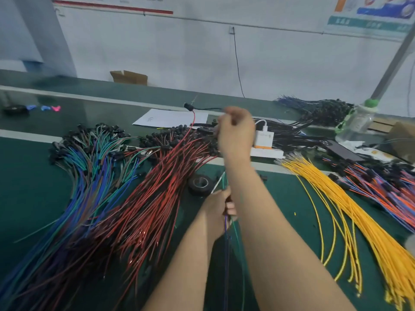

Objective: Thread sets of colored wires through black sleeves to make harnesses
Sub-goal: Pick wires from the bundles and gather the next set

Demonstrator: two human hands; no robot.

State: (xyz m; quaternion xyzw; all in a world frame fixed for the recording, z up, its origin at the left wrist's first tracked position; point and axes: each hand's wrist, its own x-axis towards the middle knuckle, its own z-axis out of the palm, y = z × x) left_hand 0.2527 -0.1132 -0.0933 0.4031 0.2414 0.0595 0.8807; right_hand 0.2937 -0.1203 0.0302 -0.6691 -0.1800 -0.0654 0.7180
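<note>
A black tape roll point(199, 184) lay flat on the green bench point(33, 198), and everything else sat around it. Just to the right of the tape roll and slightly nearer the person, the left hand point(219, 207) was curled round a thin wire set point(226, 232) of purple, green and white strands. These ran up out of the fist and trailed down toward the bench's near edge.

Beyond the tape roll, raised above the bench, the right hand point(235, 131) was closed into a loose fist. It appeared to pinch one end of a black sleeve point(208, 108) that stretched out to its left, though motion blur hid the fingertips. A single red wire point(192, 120) hung from the sleeve's far end.

A heap of red wires point(157, 198) spread left of the tape roll, touching a heap of blue and green wires point(89, 176) farther left. Right of the tape roll, well apart from it, yellow wires point(359, 221) fanned toward the near edge. A sheet of paper point(173, 117) lay beyond the tape roll, and a clear bottle point(357, 122) with a green cap stood far off to its right.
</note>
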